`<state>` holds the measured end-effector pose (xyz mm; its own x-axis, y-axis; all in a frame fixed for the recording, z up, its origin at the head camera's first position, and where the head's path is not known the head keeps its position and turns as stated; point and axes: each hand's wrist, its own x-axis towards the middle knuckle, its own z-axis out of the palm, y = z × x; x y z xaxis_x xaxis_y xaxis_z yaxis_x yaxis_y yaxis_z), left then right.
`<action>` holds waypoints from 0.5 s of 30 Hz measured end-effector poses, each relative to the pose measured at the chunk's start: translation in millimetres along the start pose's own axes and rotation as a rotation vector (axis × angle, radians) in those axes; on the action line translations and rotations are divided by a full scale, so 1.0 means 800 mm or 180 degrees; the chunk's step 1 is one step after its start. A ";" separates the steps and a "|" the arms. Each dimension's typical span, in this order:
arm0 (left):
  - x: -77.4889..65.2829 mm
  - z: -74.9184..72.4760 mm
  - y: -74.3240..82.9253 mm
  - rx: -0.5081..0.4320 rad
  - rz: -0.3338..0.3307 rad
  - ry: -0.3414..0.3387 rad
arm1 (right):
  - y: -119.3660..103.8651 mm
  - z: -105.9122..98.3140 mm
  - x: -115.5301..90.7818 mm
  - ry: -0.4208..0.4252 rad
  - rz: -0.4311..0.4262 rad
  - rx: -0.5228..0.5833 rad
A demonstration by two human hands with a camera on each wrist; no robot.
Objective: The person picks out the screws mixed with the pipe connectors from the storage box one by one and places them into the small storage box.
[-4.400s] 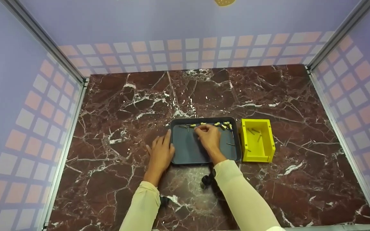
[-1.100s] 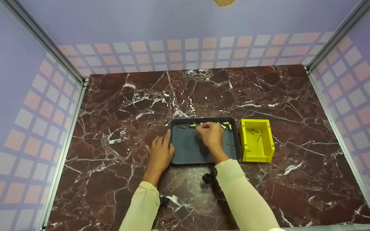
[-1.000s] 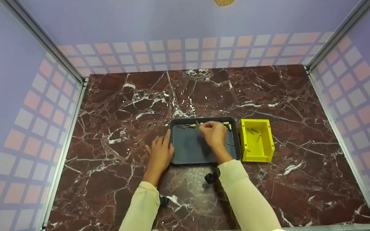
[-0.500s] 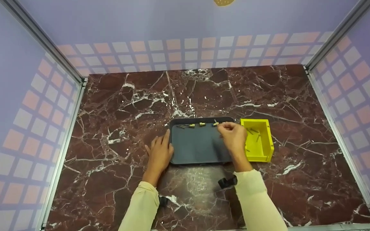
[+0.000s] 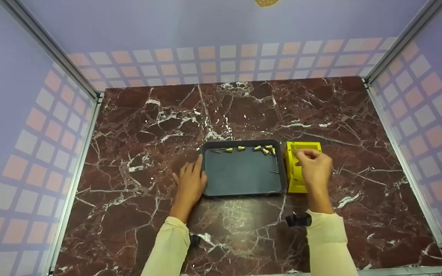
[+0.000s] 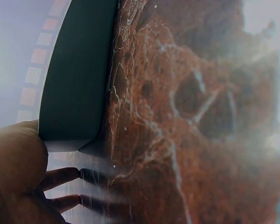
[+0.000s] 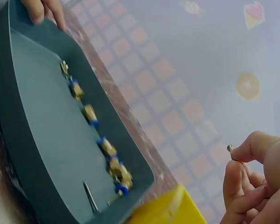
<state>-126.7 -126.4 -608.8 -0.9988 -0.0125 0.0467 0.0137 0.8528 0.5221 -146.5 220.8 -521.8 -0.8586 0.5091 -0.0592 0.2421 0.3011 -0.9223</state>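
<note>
My right hand [image 5: 315, 168] is over the yellow bin [image 5: 297, 189], thumb and fingertips pinching a small metal screw [image 7: 230, 148]. The screw's round end shows above the fingertips in the right wrist view; the rest is hidden by the fingers. My left hand [image 5: 191, 182] rests against the left side of the dark grey tray [image 5: 244, 193], fingers extended. Along the tray's far side lie several brass fittings [image 7: 90, 115] with blue rings. A little pile of screws [image 5: 215, 150] occupies the far left corner, and a single screw [image 7: 90, 197] lies near the right side.
The bin stands right beside the tray, its inside mostly covered by my right hand. Both sit on a dark red marbled table [image 5: 159, 134]. Panels with metal corner rails [image 5: 86, 82] enclose the table at the back and sides.
My right hand has lifted a screw from the far side of the tray and carried it right, over the yellow bin. The left hand has stayed at the tray's left edge.
</note>
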 end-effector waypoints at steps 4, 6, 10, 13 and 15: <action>0.000 -0.001 0.000 0.0000 -0.0008 -0.0003 | 0.010 -0.012 0.006 0.0034 0.0087 0.0063; 0.000 -0.001 0.001 0.0008 0.0006 0.0001 | 0.014 -0.015 0.008 0.0045 0.0123 0.0109; 0.000 -0.001 0.001 0.0010 0.0012 -0.0013 | 0.020 -0.018 0.010 0.0056 0.0177 0.0172; 0.000 -0.002 0.000 -0.0011 -0.0001 -0.0049 | 0.023 -0.019 0.011 0.0074 0.0194 0.0203; 0.000 -0.002 0.000 -0.0011 0.0004 -0.0082 | 0.024 -0.020 0.011 0.0078 0.0209 0.0215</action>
<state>-126.5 -127.7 -607.3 -0.9997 0.0021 0.0253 0.0151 0.8511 0.5249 -142.3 243.9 -533.9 -0.8303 0.5459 -0.1118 0.2658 0.2118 -0.9405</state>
